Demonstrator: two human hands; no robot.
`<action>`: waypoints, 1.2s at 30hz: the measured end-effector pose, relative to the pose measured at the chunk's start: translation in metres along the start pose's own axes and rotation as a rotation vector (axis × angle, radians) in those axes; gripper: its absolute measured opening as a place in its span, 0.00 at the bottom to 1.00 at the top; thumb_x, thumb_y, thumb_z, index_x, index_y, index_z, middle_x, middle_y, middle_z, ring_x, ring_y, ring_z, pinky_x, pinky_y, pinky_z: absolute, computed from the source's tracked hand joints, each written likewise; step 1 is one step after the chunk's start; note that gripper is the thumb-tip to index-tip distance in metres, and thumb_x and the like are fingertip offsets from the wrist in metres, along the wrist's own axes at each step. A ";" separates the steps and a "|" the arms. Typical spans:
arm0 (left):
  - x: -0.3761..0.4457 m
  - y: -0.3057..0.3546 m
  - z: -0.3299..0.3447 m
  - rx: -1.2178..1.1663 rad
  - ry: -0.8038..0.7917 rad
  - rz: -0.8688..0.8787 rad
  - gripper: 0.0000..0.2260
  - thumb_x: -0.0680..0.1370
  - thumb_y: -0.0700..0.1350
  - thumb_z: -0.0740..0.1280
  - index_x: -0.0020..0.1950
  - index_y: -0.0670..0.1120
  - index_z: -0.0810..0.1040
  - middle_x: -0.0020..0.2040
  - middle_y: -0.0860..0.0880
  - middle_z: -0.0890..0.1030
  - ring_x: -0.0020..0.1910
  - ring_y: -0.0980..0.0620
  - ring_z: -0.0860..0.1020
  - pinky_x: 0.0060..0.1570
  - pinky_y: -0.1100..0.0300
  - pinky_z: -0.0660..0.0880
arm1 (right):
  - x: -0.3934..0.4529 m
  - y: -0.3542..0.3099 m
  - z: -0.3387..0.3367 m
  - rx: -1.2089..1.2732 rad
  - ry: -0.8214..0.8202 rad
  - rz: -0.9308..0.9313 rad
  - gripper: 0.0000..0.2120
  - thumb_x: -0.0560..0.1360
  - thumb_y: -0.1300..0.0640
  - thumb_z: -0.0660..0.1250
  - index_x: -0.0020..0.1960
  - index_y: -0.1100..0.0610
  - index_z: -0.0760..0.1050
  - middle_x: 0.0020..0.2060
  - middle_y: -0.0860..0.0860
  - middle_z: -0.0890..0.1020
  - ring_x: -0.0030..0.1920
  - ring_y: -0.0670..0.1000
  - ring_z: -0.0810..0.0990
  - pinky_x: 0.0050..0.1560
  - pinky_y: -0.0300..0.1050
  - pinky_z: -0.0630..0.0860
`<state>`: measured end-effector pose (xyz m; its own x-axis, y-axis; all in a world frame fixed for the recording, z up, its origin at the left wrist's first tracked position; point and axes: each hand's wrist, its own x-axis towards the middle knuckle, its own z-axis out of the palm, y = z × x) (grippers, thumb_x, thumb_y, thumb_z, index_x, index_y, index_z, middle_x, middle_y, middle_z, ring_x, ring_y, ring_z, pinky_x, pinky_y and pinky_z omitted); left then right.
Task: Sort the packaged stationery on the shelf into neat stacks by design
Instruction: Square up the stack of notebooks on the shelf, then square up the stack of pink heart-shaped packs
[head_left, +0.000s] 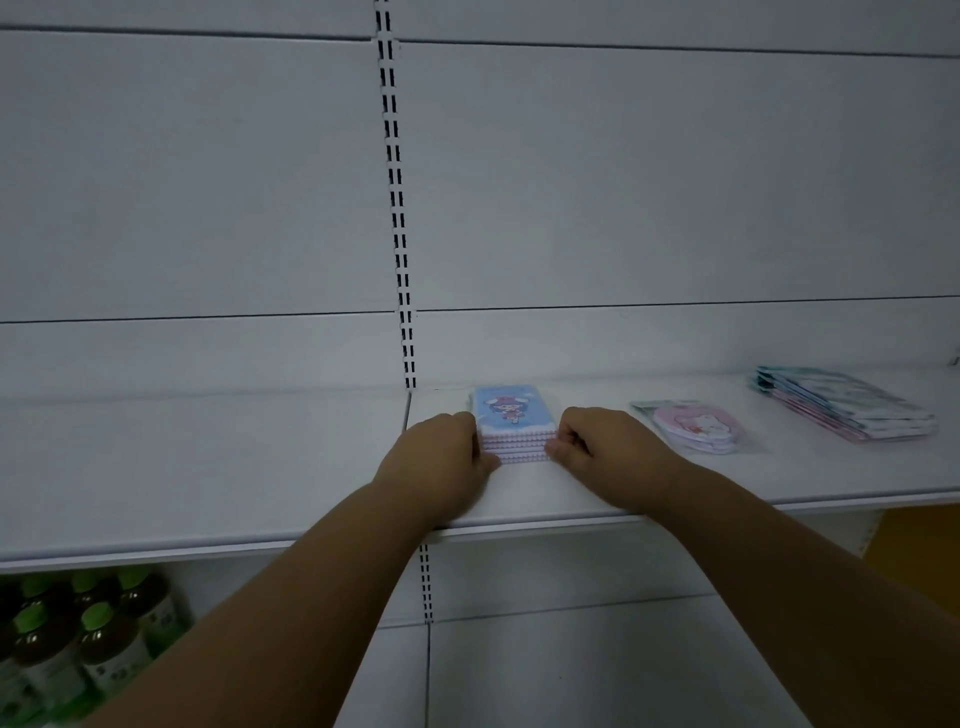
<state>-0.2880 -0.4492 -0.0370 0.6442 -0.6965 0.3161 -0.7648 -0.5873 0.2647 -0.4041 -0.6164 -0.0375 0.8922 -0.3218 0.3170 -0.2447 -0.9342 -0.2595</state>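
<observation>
On the white shelf (649, 488), just right of the slotted upright (397, 218), sits a stack (511, 423) of spiral notepads, top cover blue w/ a cartoon figure, spiral edges facing the camera and lined up fairly evenly. Left hand (441, 452) is at the stack's left side, fingers curled vs. the edge, knuckles up; fingertips hidden behind the hand, so whether they wrap the stack or only press it cannot be told. Right hand (597, 447) is at the stack's right side, fingers bent inward, tips touching the lower right corner of the spirals; pinch vs. press also cannot be told. Both forearms reach in from the bottom of the view over the shelf's front lip, the left crossing it near the upright. Right of the stack, apart from it and just beyond the right hand: a pink pack (698, 426) of rounded, character-shaped items in clear wrap, lying flat. Farther right, near the back panel (675, 171): a pile (847, 402) of flat packets, teal and pink edges, slightly fanned. Shelf section left of the upright shows bare white surface. Below it, lower left: bottles (78, 639) w/ green caps and dark contents, standing close together on a lower level.
</observation>
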 end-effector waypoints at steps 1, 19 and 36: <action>0.001 0.000 0.000 0.007 -0.007 -0.009 0.10 0.79 0.55 0.65 0.47 0.49 0.70 0.45 0.49 0.77 0.41 0.52 0.72 0.39 0.61 0.67 | 0.000 0.000 0.000 0.007 0.004 0.006 0.12 0.79 0.49 0.62 0.45 0.57 0.73 0.38 0.48 0.75 0.41 0.50 0.72 0.40 0.44 0.65; -0.020 0.054 -0.009 0.089 0.211 0.135 0.11 0.78 0.56 0.62 0.42 0.49 0.71 0.40 0.51 0.76 0.39 0.51 0.74 0.38 0.58 0.68 | -0.033 0.057 -0.054 0.140 0.207 0.136 0.03 0.76 0.54 0.67 0.44 0.53 0.76 0.38 0.47 0.80 0.41 0.47 0.77 0.43 0.43 0.73; 0.044 0.194 0.071 0.069 0.009 -0.090 0.15 0.77 0.58 0.65 0.51 0.47 0.79 0.49 0.48 0.79 0.47 0.49 0.78 0.48 0.55 0.76 | -0.052 0.195 -0.075 -0.037 0.026 0.100 0.16 0.74 0.40 0.66 0.49 0.52 0.78 0.45 0.48 0.76 0.44 0.47 0.74 0.44 0.41 0.68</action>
<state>-0.4077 -0.6231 -0.0368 0.7102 -0.6361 0.3016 -0.7016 -0.6745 0.2296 -0.5262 -0.7933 -0.0364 0.8523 -0.4175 0.3151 -0.3468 -0.9020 -0.2572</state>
